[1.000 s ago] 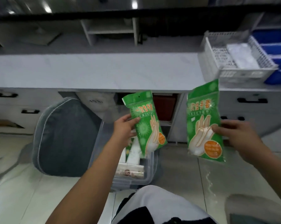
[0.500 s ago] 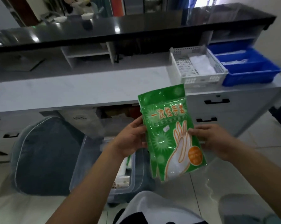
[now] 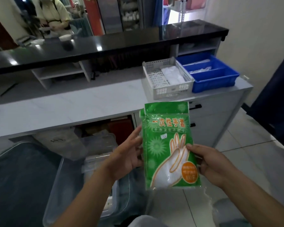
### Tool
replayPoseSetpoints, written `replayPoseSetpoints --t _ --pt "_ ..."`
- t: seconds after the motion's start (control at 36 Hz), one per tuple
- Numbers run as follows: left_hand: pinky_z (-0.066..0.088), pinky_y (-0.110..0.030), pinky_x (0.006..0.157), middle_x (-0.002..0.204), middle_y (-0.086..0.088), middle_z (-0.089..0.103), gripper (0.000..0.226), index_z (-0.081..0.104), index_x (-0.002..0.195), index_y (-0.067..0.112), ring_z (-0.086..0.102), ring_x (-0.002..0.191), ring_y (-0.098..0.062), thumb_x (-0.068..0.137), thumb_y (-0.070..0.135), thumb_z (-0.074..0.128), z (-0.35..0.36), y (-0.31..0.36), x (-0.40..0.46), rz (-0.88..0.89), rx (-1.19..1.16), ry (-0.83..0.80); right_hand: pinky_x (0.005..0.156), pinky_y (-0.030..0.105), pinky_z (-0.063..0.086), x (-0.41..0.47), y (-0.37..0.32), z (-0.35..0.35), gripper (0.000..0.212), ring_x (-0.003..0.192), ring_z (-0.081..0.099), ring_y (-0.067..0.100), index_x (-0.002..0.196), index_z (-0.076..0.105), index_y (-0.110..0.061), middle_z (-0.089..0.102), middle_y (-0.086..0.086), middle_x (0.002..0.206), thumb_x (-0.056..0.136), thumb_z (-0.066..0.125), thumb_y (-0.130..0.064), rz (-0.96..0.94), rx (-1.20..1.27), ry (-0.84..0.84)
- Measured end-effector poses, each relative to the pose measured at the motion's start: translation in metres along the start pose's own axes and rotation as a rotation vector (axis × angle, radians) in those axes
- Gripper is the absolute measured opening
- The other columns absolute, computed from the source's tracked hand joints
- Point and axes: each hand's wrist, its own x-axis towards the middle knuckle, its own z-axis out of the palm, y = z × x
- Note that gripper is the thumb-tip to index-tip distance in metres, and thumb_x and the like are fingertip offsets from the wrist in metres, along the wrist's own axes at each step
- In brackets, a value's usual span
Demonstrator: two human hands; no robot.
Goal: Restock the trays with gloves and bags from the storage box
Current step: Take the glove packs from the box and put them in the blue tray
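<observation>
Two green glove packs (image 3: 168, 145) are stacked one behind the other and held upright in front of me. My right hand (image 3: 210, 163) pinches the stack at its right edge, thumb on the front. My left hand (image 3: 126, 154) has its fingers spread and lies against the left edge of the stack, partly behind it. A clear plastic storage box (image 3: 59, 190) stands on the floor below my left arm, with packets inside. On the counter stand a white slotted tray (image 3: 167, 90) holding white bags and a blue divided tray (image 3: 219, 81) to its right.
A grey marble counter (image 3: 64, 108) runs across in front, with drawers below and a raised black top behind. A grey padded chair (image 3: 15, 177) stands at the left of the box. A person stands beyond the black top at the upper left.
The two packs, held apart one in each hand a second ago, now lie together as one stack. My view has risen and turned right, bringing both trays closer to the middle.
</observation>
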Motion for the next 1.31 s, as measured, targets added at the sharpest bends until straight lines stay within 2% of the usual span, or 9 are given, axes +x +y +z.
replayPoseSetpoints --t 0.11,0.28,0.44,0.53,0.64,0.78,0.89,1.03,1.31 --pt "0.055 -0.057 0.087 0.141 -0.015 0.058 0.095 0.029 0.147 0.055 0.058 0.125 -0.040 0.082 0.003 0.076 0.009 -0.017 0.005 -0.053 0.091 0.025 0.069 0.036 0.051 -0.003 -0.002 -0.007 0.026 0.077 0.068 0.029 0.099 0.072 -0.002 0.076 0.016 0.089 0.079 0.070 -0.018 -0.047 0.003 0.076" --pt "0.060 -0.040 0.064 0.133 -0.016 0.064 0.106 0.029 0.146 0.055 0.066 0.114 -0.037 0.078 -0.014 0.070 0.020 0.002 0.027 0.006 0.138 0.033 0.071 0.040 0.059 -0.006 -0.026 -0.016 0.034 0.078 0.073 0.034 0.096 0.072 0.001 0.075 0.020 0.093 0.071 0.077 -0.021 -0.247 -0.084 0.049" --pt "0.060 -0.043 0.068 0.137 -0.017 0.060 0.104 0.032 0.145 0.056 0.064 0.114 -0.040 0.077 -0.012 0.070 0.015 0.021 0.046 0.092 0.161 0.002 0.072 0.048 0.062 0.010 -0.070 -0.027 0.059 0.087 0.072 0.043 0.115 0.056 -0.023 0.074 0.022 0.100 0.064 0.081 -0.010 -0.253 -0.072 -0.139" --pt "0.060 -0.037 0.063 0.138 -0.018 0.059 0.102 0.034 0.145 0.055 0.068 0.107 -0.034 0.080 -0.016 0.065 0.004 0.024 0.063 0.081 0.152 -0.028 0.084 0.051 0.056 0.030 -0.084 -0.027 0.049 0.089 0.072 0.036 0.116 0.065 -0.012 0.073 0.021 0.105 0.069 0.077 -0.017 -0.172 -0.136 -0.182" --pt "0.058 -0.047 0.076 0.140 -0.022 0.057 0.100 0.036 0.144 0.055 0.064 0.114 -0.040 0.078 -0.014 0.067 -0.014 0.034 0.092 0.089 0.139 -0.048 0.066 0.036 0.060 0.062 -0.103 -0.025 0.029 0.086 0.074 0.031 0.100 0.074 -0.007 0.074 0.020 0.103 0.074 0.073 -0.020 -0.128 -0.163 -0.216" --pt "0.058 -0.051 0.084 0.139 -0.022 0.058 0.102 0.037 0.145 0.053 0.061 0.118 -0.042 0.076 -0.014 0.069 -0.040 0.057 0.150 0.089 0.098 -0.021 0.069 0.038 0.062 0.115 -0.146 -0.016 0.029 0.093 0.073 0.034 0.101 0.074 -0.009 0.072 0.021 0.109 0.073 0.074 -0.016 -0.130 -0.178 -0.217" --pt "0.049 -0.064 0.091 0.137 -0.021 0.059 0.101 0.035 0.144 0.056 0.058 0.122 -0.046 0.078 -0.012 0.071 -0.062 0.082 0.209 0.101 0.137 -0.003 0.065 0.035 0.062 0.160 -0.195 -0.002 0.023 0.089 0.074 0.032 0.098 0.076 -0.015 0.075 0.016 0.104 0.075 0.075 -0.016 -0.177 -0.285 -0.172" --pt "0.059 -0.053 0.080 0.129 -0.008 0.067 0.101 0.038 0.137 0.065 0.065 0.115 -0.039 0.072 -0.001 0.080 -0.075 0.126 0.292 0.144 0.174 0.047 0.062 0.030 0.059 0.215 -0.270 0.012 0.028 0.084 0.075 0.028 0.096 0.075 -0.011 0.077 0.012 0.096 0.069 0.077 -0.015 -0.283 -0.397 -0.057" --pt "0.055 -0.048 0.097 0.135 0.000 0.059 0.090 0.034 0.144 0.057 0.067 0.114 -0.022 0.081 0.007 0.072 -0.051 0.197 0.460 0.176 0.294 0.031 0.061 0.028 0.060 0.291 -0.403 -0.022 0.022 0.073 0.074 0.020 0.087 0.078 -0.013 0.078 0.006 0.081 0.076 0.072 0.006 -0.632 -0.556 0.150"
